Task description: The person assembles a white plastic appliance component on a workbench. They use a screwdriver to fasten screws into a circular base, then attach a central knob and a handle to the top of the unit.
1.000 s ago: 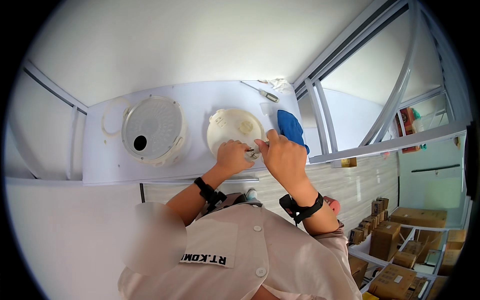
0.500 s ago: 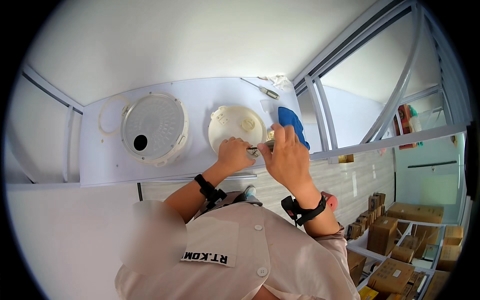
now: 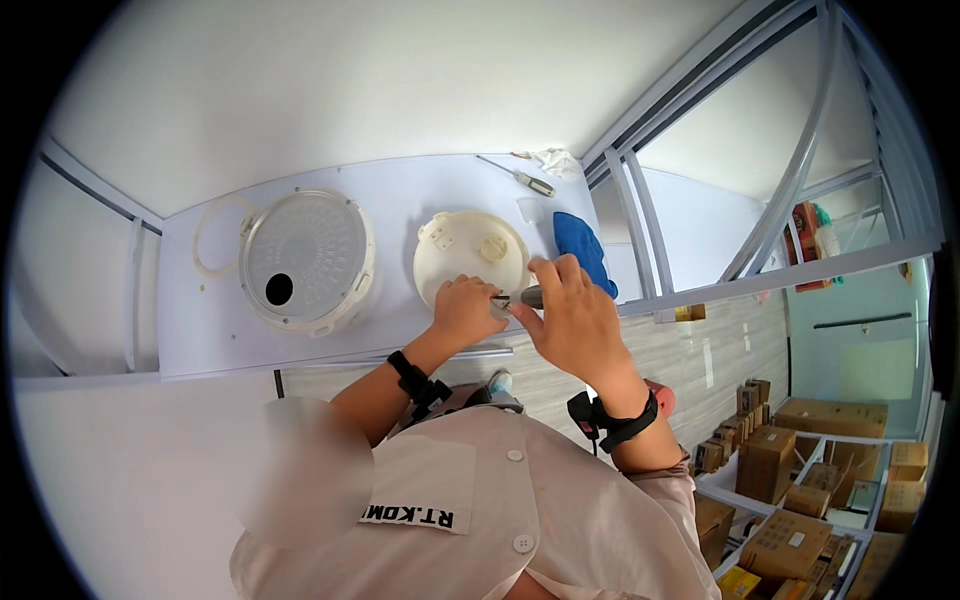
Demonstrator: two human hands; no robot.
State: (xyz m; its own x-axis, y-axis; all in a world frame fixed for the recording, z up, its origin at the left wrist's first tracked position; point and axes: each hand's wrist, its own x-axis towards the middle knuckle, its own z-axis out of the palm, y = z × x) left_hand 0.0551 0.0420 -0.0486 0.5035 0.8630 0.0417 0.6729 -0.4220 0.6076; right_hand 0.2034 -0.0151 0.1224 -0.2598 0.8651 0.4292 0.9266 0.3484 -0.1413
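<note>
My left hand [image 3: 467, 309] is closed, its fingertips pinching a small pale part [image 3: 505, 309] that is mostly hidden. In my right hand [image 3: 574, 318] is a screwdriver with a dark grey handle [image 3: 531, 297], its thin shaft pointing left at that part. Both hands hover by the table's near edge, close together. Just beyond them lies a round cream lid [image 3: 458, 268], inner side up, with a small round cream piece [image 3: 493, 249] in it.
At the left stands a round white tub [image 3: 310, 245] with a grey top and dark hole. A thin cream ring [image 3: 205, 236] lies beside it. A second screwdriver [image 3: 530, 181], crumpled tissue [image 3: 560, 161] and blue cloth [image 3: 583, 252] are at the right. Metal frame bars [image 3: 640, 220] rise there.
My right hand has turned slightly, so more of the screwdriver's handle shows. My left hand stays nearly in place with the small part. The view has shifted a little.
</note>
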